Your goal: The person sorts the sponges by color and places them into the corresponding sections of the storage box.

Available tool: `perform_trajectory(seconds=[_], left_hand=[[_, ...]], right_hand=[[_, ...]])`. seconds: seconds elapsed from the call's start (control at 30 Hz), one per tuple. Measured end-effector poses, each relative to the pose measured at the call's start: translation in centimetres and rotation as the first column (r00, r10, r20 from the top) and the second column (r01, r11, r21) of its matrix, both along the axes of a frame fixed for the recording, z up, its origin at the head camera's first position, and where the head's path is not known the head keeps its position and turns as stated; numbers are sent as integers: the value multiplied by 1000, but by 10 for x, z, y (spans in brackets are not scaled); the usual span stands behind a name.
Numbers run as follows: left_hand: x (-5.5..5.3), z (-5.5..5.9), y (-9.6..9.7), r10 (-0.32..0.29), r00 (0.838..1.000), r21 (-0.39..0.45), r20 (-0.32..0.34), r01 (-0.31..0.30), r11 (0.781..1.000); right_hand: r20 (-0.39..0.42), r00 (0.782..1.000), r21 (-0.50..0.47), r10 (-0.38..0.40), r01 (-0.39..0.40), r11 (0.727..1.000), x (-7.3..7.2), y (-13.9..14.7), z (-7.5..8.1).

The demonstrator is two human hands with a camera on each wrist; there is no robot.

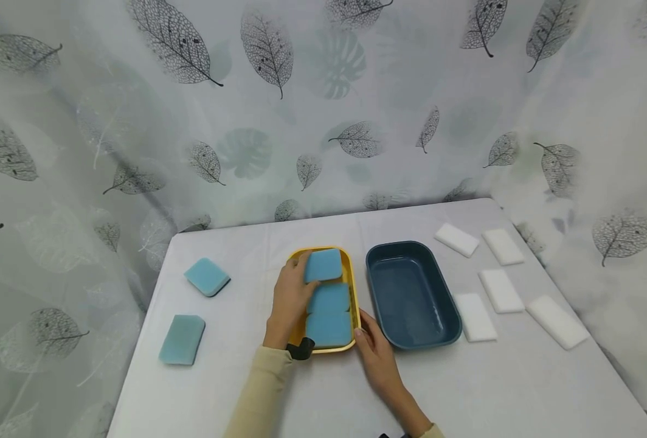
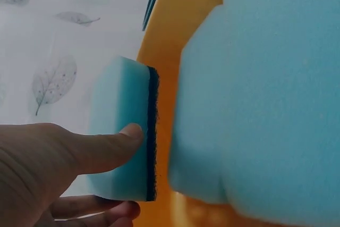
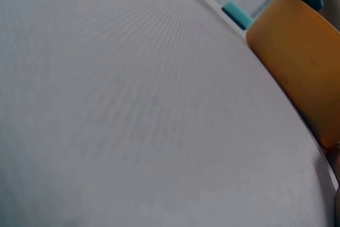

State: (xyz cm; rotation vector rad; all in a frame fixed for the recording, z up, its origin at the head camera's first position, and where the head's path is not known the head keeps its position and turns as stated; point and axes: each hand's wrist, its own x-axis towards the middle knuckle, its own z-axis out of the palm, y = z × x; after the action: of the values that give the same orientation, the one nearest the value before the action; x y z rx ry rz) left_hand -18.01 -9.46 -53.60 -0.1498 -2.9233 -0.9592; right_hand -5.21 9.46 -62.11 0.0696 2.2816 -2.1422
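Observation:
My left hand (image 1: 292, 295) pinches a light-blue sponge (image 1: 324, 264) between thumb and fingers at the far end of a yellow tray (image 1: 354, 298). In the left wrist view the held sponge (image 2: 125, 115) stands on edge, its dark scouring layer facing the other sponges (image 2: 265, 104). Two more blue sponges (image 1: 329, 329) lie side by side in the near part of the tray. At the tray's near right corner, my right hand (image 1: 379, 359) holds the rim, thumb at the edge. The right wrist view shows mostly tablecloth and the tray's outer wall (image 3: 297, 57).
A dark blue tray (image 1: 411, 298) stands to the right of the yellow one. Several white sponge blocks (image 1: 501, 291) lie along the table's right side. Two blue sponges, one farther back (image 1: 207, 277) and one nearer (image 1: 182, 339), rest on the left. A leaf-patterned curtain (image 1: 312, 121) hangs behind.

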Motion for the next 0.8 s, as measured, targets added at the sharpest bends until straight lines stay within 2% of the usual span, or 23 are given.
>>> perform_trajectory(seconds=[0.27,0.63,0.8], left_hand=[[-3,-4,7,-9,1000,-50,-29,7,999],[-6,-7,10,15,1000,-54,-8,-15,998],[-7,-9,11,27,1000,-73,3,-27,997]], right_hand=[[-7,1000,-10,7,-8,1000,0,0,-2],[29,1000,-26,7,-6,1000,-1,-1,0],[15,1000,-18,1,-1,1000,-1,-1,-1]])
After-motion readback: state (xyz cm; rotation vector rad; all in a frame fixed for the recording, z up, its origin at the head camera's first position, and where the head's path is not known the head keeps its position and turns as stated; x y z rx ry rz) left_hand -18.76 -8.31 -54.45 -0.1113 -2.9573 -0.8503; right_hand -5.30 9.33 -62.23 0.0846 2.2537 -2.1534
